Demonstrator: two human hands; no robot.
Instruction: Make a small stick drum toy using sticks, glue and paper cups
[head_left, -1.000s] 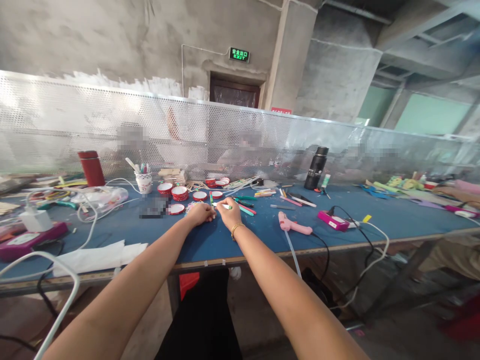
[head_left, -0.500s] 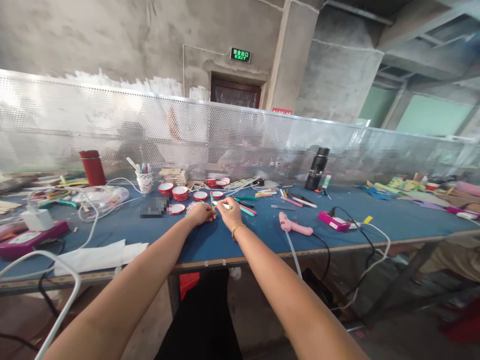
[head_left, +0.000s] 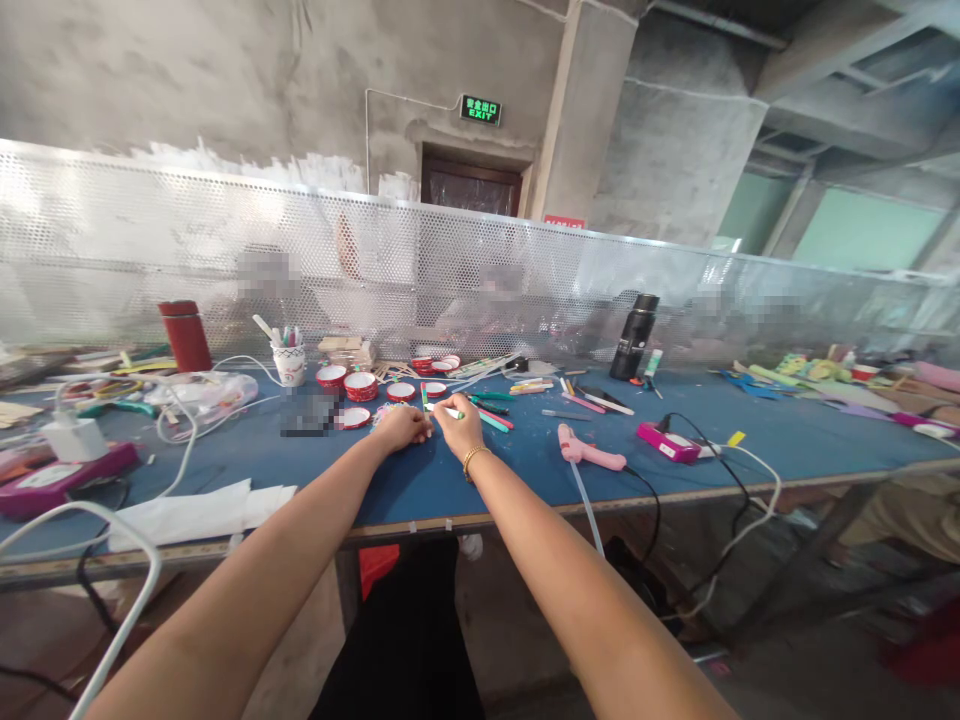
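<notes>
On the blue table [head_left: 675, 440], midway between its side edges, the left hand [head_left: 401, 427] rests curled, fingers together, on a small colourful piece. Touching it, the right hand [head_left: 459, 425] pinches a green-tipped marker [head_left: 450, 411], long axis running left-right.

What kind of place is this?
Probably a craft workshop in a bare concrete building. A long blue table holds a pink glue gun, red tape rolls and coloured sticks, with a mesh screen behind.
</notes>
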